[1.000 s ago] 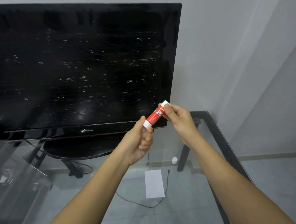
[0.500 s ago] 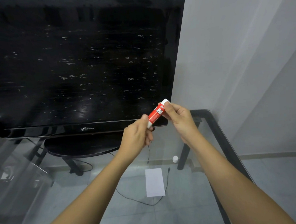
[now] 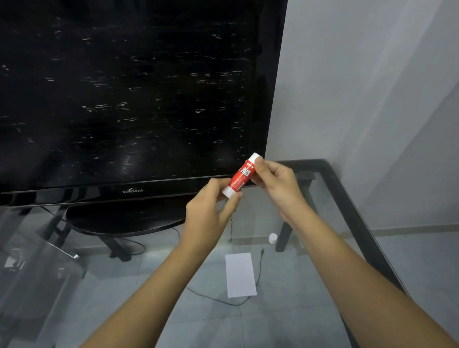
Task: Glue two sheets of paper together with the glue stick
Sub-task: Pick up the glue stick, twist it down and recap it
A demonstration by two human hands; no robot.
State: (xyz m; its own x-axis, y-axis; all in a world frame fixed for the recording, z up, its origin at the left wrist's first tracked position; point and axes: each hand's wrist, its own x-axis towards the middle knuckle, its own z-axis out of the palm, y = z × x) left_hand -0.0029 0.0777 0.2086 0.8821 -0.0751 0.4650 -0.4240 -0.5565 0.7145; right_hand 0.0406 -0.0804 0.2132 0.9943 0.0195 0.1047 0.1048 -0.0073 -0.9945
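A red and white glue stick (image 3: 240, 176) is held tilted in the air above the glass table, between both hands. My left hand (image 3: 209, 215) pinches its lower white end. My right hand (image 3: 274, 181) grips its upper end with thumb and fingers. A white sheet of paper (image 3: 240, 275) lies flat on the glass table (image 3: 339, 194) below the hands. A small white cap (image 3: 272, 238) stands on the glass just beyond the paper, to its right.
A large black television (image 3: 127, 99) on a black stand fills the back left of the table. A thin black cable (image 3: 258, 274) runs beside the paper. The table's black frame edge runs along the right. Grey walls stand behind.
Both hands stay on the glue stick at about the same spot. My left hand's fingers have shifted on its lower end, which shows more white now.
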